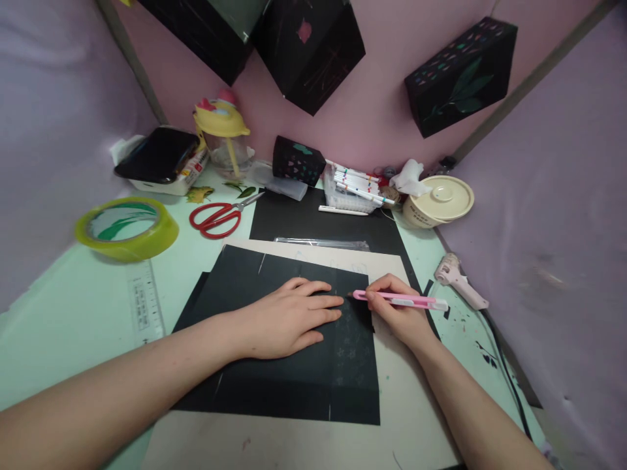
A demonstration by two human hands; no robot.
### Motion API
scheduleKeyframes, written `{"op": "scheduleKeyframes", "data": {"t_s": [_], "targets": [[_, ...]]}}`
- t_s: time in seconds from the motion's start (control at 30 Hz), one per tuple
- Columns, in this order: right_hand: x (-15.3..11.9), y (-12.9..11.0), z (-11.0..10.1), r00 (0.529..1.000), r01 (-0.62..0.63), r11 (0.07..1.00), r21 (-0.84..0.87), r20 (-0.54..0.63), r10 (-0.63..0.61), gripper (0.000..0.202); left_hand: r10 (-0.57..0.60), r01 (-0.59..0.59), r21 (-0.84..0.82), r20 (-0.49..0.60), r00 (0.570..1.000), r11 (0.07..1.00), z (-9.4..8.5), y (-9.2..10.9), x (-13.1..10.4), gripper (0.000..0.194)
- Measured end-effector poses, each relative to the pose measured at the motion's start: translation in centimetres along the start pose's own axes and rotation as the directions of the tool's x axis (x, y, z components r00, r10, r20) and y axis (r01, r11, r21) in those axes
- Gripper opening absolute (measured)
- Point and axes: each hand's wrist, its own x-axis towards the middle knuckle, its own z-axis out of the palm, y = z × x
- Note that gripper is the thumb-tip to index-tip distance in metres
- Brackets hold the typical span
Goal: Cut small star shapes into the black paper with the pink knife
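A sheet of black paper (294, 391) with faint chalk-like lines and small drawn shapes lies on a pale board (411, 405). My left hand (294, 316) rests flat on the middle of the sheet, fingers spread and pointing right. At the sheet's upper right edge, my right hand (399, 310) grips a pink craft knife (411, 300) between thumb and fingers. The knife's tip points left and is close to the black paper, just right of my left fingertips; whether it touches cannot be made out.
Red scissors (215, 220), green tape (127, 228) and a clear ruler (145, 303) lie left. Behind are a yellow-lidded cup (225, 140), white pens (357, 186) and a cream lidded bowl (435, 199). A glue gun (460, 281) lies right. Black boxes (460, 78) hang above.
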Motion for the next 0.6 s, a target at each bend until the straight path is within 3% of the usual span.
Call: {"op": "scheduleKeyframes", "data": {"t_s": [0.23,0.6], "targets": [[0.17,-0.65,-0.71,0.992,-0.067,0.997,-0.044,0.102,0.071,0.003,0.002,-0.002,0.006,0.014,1.0,1.0,-0.02,0.08,-0.03,0.041],[-0.04,-0.61,-0.26,0.986,-0.113,0.988,-0.107,0.113,0.125,0.005,0.007,-0.007,0.017,-0.018,1.0,1.0,0.04,0.13,-0.06,0.042]]}}
